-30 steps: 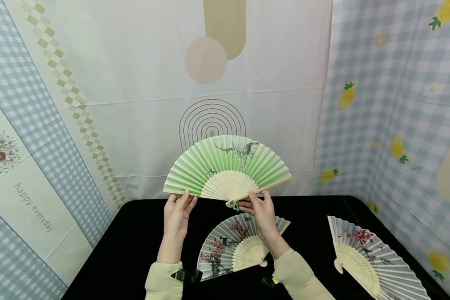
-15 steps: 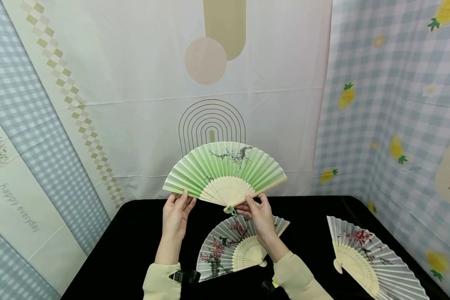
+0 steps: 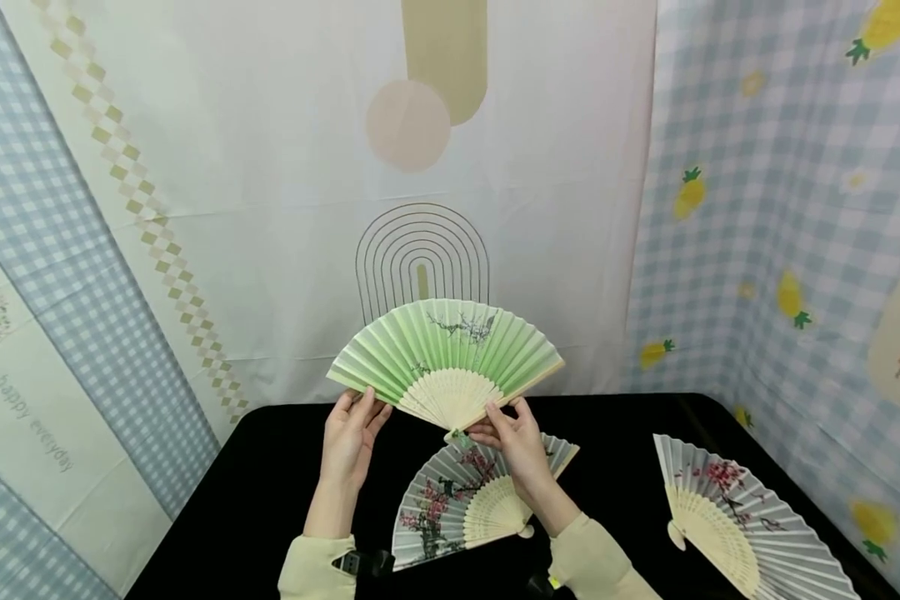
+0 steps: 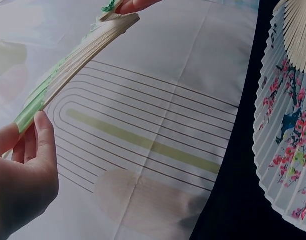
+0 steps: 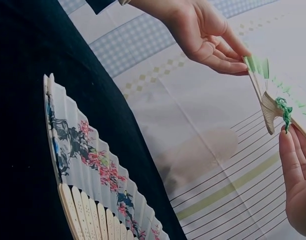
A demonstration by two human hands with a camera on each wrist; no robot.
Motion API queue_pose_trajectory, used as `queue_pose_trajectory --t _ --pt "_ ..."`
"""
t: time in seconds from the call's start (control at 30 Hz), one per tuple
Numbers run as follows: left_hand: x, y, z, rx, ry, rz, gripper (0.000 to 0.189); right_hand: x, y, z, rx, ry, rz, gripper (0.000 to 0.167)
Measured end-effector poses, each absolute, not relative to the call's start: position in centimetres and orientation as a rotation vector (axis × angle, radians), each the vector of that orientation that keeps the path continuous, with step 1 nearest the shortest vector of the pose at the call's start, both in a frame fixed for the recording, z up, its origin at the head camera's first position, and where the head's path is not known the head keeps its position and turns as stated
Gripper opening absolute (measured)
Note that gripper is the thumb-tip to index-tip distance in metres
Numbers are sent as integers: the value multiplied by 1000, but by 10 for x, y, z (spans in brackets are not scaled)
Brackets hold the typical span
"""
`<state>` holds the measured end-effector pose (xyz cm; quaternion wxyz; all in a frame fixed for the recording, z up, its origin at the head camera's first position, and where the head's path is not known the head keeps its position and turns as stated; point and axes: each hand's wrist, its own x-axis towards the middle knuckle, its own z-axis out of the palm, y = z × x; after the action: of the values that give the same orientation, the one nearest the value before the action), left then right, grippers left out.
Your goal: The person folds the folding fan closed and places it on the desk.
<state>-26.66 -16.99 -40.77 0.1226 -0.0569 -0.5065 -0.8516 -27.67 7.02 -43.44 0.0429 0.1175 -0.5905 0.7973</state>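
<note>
A green folding fan [image 3: 450, 342], spread wide with a dark branch print, is held up above the table by both hands. My left hand [image 3: 347, 437] pinches its left outer edge between thumb and fingers. On the other side my right hand [image 3: 519, 442] pinches the right guard stick near the pivot. A green cord [image 5: 284, 109] hangs at the pivot, seen in the right wrist view. Below lies a spread grey fan with pink blossoms [image 3: 431, 508], partly covered by the right hand and forearm.
Another spread grey fan [image 3: 742, 517] lies at the table's right, cut off by the frame. The black-covered table [image 3: 255, 492] meets a pale printed curtain [image 3: 270, 275] behind. A checked curtain [image 3: 765, 208] hangs at the right.
The green fan has lowered a little and its right edge has moved slightly left and down, both hands following. Both hands keep their hold; the two grey fans stay put.
</note>
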Motion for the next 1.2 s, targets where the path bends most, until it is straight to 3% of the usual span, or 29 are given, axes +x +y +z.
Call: queue_pose_trajectory --t 0.4,1.2 --pt "-265 -177 -409 -192 -1570 -2451 36 -272 69 -440 415 -1845 2439 44" --pt "-262 -178 -408 -294 -1674 -2499 42 -272 76 -441 362 -1893 2516 37"
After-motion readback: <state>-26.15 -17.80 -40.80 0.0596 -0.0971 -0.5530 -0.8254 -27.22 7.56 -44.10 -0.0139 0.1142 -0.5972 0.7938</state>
